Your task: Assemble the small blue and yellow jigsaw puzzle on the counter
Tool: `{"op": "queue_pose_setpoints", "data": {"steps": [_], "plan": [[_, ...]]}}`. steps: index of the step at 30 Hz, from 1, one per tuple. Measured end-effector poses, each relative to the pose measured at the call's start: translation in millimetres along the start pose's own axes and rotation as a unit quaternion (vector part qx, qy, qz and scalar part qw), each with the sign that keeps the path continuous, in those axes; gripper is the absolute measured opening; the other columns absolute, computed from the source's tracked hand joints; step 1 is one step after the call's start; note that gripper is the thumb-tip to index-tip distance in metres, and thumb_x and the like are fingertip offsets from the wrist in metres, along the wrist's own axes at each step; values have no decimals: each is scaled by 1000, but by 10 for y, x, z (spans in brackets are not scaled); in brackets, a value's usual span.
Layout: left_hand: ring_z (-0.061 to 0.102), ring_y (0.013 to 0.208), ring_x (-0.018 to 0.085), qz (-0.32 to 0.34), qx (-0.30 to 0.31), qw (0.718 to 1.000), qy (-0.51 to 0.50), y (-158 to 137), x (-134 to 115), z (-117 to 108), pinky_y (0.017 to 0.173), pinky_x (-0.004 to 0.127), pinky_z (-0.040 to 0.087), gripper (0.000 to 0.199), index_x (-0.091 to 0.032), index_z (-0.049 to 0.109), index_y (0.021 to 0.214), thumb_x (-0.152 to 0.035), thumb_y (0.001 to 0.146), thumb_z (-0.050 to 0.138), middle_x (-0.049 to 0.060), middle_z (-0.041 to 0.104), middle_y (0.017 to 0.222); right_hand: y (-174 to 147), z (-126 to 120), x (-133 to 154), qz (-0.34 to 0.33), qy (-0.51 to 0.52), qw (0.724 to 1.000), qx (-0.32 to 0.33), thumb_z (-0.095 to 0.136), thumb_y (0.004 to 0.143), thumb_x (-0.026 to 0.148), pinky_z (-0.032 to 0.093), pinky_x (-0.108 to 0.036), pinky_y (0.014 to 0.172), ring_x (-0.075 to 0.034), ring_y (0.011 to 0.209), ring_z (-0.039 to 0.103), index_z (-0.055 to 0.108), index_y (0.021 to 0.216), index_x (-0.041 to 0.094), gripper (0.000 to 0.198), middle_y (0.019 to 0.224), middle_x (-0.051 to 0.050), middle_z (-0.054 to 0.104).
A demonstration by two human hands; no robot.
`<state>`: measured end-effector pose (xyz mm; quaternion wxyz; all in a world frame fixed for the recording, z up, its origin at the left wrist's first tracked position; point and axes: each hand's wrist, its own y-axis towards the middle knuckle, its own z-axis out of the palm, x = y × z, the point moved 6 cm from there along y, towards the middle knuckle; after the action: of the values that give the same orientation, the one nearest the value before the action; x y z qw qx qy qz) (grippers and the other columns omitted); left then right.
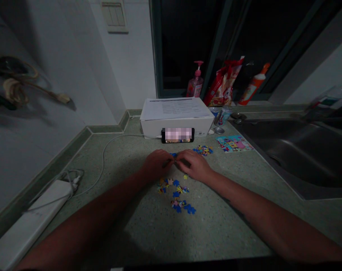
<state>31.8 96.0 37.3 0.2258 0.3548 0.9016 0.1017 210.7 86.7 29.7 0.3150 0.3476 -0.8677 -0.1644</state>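
My left hand point(156, 164) and my right hand point(195, 164) meet above the middle of the counter, fingers pinched together. Between their fingertips shows a blue jigsaw puzzle piece point(173, 154), mostly covered by the fingers. Just below my right hand lies a small yellow puzzle piece point(185, 176). Nearer to me, several blue, yellow and tan puzzle pieces point(176, 194) are spread loosely, some touching or joined. A heap of mixed puzzle pieces point(203, 150) sits beyond my right hand.
A phone point(178, 135) leans against a white box point(176, 122), its cable point(103, 152) running left to a power strip point(38, 214). At right are a colourful picture card point(234, 143), a can point(223, 116) and a metal sink point(297, 150). Bottles and a red bag point(223, 84) stand behind.
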Motion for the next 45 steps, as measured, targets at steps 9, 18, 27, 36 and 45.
{"op": "queue_pose_setpoints", "data": {"steps": [9,18,27,36,45], "plan": [[79,96,27,41,-33,998,16,-9,20,31,93,43,62,14,-21,78,106,-19,104,65,6,82,96,4,8,-9,12,-4,1000,-6,65,104,22,63,-45,93,-27,102,78,76,106,26,12,105,-8,83],[80,92,24,50,-71,996,26,-42,16,2,89,42,66,15,-27,78,106,-22,105,64,2,84,97,5,-17,23,-1,20,1000,-21,67,103,21,61,-42,88,-26,97,78,75,104,26,10,102,-8,83],[80,97,24,41,-53,996,55,-36,-2,-12,94,42,65,18,-29,78,106,-19,107,63,3,84,100,3,-7,1,19,29,999,-23,68,103,21,59,-40,86,-25,95,77,75,103,25,8,100,-8,82],[78,96,26,55,-30,993,104,-36,-64,-33,91,45,64,21,-27,77,103,-20,111,58,5,83,99,8,-7,-23,51,58,997,-29,74,104,30,58,-40,84,-24,90,76,76,102,25,6,97,-6,81],[77,104,27,46,-22,995,87,-17,-1,13,98,46,63,16,-24,78,109,-17,108,63,7,83,106,23,-11,-126,59,55,996,-42,70,98,16,59,-39,88,-25,95,77,76,100,25,12,101,-7,83]]}}
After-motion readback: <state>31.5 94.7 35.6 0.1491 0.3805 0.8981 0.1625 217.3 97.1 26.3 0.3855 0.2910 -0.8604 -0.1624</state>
